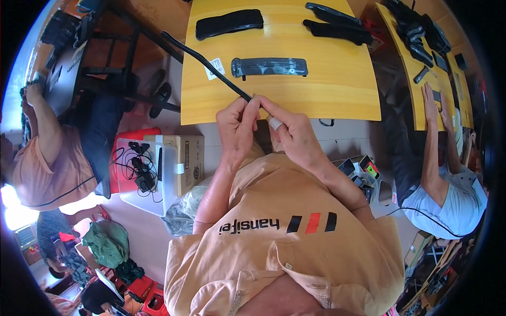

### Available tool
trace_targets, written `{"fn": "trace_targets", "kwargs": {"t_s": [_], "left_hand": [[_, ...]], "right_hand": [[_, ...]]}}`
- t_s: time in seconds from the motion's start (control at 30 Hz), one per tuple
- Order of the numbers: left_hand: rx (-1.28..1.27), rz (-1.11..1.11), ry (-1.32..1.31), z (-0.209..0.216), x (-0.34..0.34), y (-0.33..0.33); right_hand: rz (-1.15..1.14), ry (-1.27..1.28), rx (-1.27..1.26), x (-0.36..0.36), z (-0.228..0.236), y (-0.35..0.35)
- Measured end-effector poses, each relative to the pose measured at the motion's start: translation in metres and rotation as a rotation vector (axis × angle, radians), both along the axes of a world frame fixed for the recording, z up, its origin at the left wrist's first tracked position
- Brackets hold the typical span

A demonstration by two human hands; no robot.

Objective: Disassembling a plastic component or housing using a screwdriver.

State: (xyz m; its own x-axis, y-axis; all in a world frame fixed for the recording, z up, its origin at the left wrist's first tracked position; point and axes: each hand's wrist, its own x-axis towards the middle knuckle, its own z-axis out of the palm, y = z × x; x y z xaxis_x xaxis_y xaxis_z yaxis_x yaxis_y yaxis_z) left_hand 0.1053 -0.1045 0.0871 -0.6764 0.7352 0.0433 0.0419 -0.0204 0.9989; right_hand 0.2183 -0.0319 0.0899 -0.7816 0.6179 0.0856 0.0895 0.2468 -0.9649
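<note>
A long, narrow black strap (208, 66) slants from my hands up to the left, over the yellow table. Its near end lies between my left hand (235, 125) and my right hand (296, 132), just off the table's front edge. Both hands are closed, thumbs and fingers pinching the strap side by side. A pale wrap circles one finger of the right hand. Beyond them lies a flat, dark strip in glossy wrapping (270, 67). A white printed label (215, 69) rests on the table, partly behind the strap.
On the yellow table (327, 100) lie a black padded band (230, 24) and several black pieces (337, 26). A clear bin of cables (167, 184) and a cardboard box (191, 158) stand lower left. People sit at both sides; the right one's hands (436, 105) rest on another table.
</note>
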Motion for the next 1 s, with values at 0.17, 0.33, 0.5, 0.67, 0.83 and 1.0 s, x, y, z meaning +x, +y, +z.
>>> {"fn": "trace_targets", "kwargs": {"t_s": [0.17, 0.33, 0.5, 0.67, 0.83, 1.0], "left_hand": [[-0.036, -0.041, 0.085, 0.004, -0.006, -0.003], [-0.018, -0.095, 0.043, 0.013, -0.009, -0.007], [-0.03, -0.11, -0.048, 0.017, -0.004, -0.005], [0.026, -0.131, -0.222, 0.01, -0.006, -0.003], [-0.084, -0.102, -0.087, 0.01, -0.005, 0.005], [-0.123, -0.121, -0.087, 0.004, 0.0, 0.008]], "right_hand": [[0.042, 0.055, -0.149, -0.001, -0.005, 0.002], [0.289, 0.123, -1.068, 0.008, 0.006, 0.023], [0.472, 0.126, -1.257, 0.013, 0.001, 0.036], [0.443, 0.131, -1.233, 0.014, 0.005, 0.036], [0.181, 0.005, -0.392, 0.003, -0.002, 0.014], [0.008, 0.043, 0.243, 0.002, -0.015, 0.014]]}}
